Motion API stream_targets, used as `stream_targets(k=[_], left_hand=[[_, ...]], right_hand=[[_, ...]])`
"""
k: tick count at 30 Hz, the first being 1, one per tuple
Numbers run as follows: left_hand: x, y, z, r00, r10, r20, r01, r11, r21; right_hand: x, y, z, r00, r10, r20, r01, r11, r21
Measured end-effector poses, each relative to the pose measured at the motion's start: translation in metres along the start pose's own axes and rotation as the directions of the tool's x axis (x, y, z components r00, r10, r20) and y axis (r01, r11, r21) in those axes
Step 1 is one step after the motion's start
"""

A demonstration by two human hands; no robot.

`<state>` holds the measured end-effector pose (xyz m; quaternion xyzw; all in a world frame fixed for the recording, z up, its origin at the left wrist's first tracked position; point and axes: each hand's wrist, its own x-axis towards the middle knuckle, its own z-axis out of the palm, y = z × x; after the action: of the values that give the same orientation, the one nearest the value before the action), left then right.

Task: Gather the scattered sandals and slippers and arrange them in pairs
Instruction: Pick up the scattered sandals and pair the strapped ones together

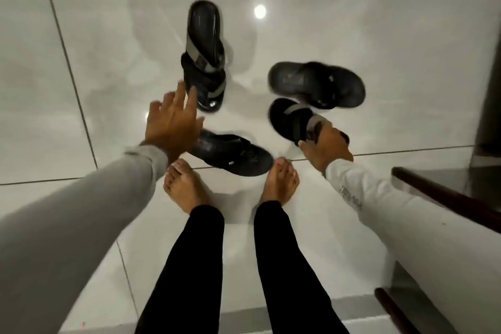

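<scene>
White tiled floor point(81, 68), glossy, one lamp glare far centre. Four dark pieces of footwear scattered, none paired.

Far sandal point(204, 54): black sole, grey straps, lying lengthwise, toe end nearest the person.

Right slipper point(317, 84): black thong type, lying crosswise, right of centre.

Held sandal point(295, 119): black with grey strap, just near of the right slipper. Right hand point(324, 148) clamped on its strap end, fingers wrapped over the grey band. Cannot tell whether it is lifted or resting on the floor.

Near slipper point(233, 154): black thong type, crosswise, just beyond the bare feet point(187, 187), partly under the left hand.

Left hand point(172, 122): fingers spread apart, holding nothing, above the near slipper's left end, fingertips close to the far sandal's toe.

Grey sleeves, black trousers. Dark wood edge point(444, 195) at right.
</scene>
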<state>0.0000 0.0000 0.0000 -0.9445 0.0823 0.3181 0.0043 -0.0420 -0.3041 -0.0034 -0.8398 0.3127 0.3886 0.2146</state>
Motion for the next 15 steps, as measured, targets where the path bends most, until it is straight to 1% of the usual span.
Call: stream_targets(k=[1, 3, 4, 6, 8, 10, 12, 13, 15], left_hand=[[0.025, 0.0, 0.011, 1.0, 0.019, 0.001, -0.019, 1.0, 0.013], [0.069, 0.003, 0.022, 0.998, 0.051, -0.041, -0.051, 0.999, -0.005], [0.089, 0.007, 0.023, 0.996, 0.081, -0.039, -0.082, 0.997, -0.008], [0.116, 0.016, 0.031, 0.995, 0.095, -0.006, -0.096, 0.995, -0.039], [0.127, 0.02, 0.035, 0.995, 0.079, 0.059, -0.075, 0.995, -0.068], [0.127, 0.018, 0.04, 0.996, 0.016, 0.089, -0.009, 0.998, -0.069], [0.116, 0.012, 0.04, 0.998, -0.011, 0.056, 0.017, 0.994, -0.106], [0.109, 0.008, 0.039, 0.999, -0.022, 0.028, 0.025, 0.991, -0.129], [0.089, -0.008, 0.032, 0.999, -0.046, -0.02, 0.042, 0.983, -0.179]], right_hand=[[0.02, 0.005, 0.014, 0.997, 0.074, -0.034, -0.068, 0.988, 0.136], [0.051, 0.012, 0.035, 0.973, 0.217, -0.079, -0.182, 0.932, 0.313], [0.064, 0.015, 0.044, 0.961, 0.268, -0.06, -0.225, 0.893, 0.39], [0.082, 0.018, 0.062, 0.954, 0.299, 0.027, -0.267, 0.802, 0.534], [0.09, 0.02, 0.073, 0.953, 0.296, 0.066, -0.272, 0.736, 0.62], [0.088, 0.028, 0.077, 0.95, 0.311, 0.018, -0.249, 0.723, 0.645], [0.071, 0.032, 0.072, 0.947, 0.308, -0.093, -0.187, 0.76, 0.622], [0.059, 0.033, 0.069, 0.945, 0.279, -0.168, -0.139, 0.814, 0.565], [0.026, 0.027, 0.061, 0.946, 0.127, -0.299, 0.008, 0.911, 0.412]])
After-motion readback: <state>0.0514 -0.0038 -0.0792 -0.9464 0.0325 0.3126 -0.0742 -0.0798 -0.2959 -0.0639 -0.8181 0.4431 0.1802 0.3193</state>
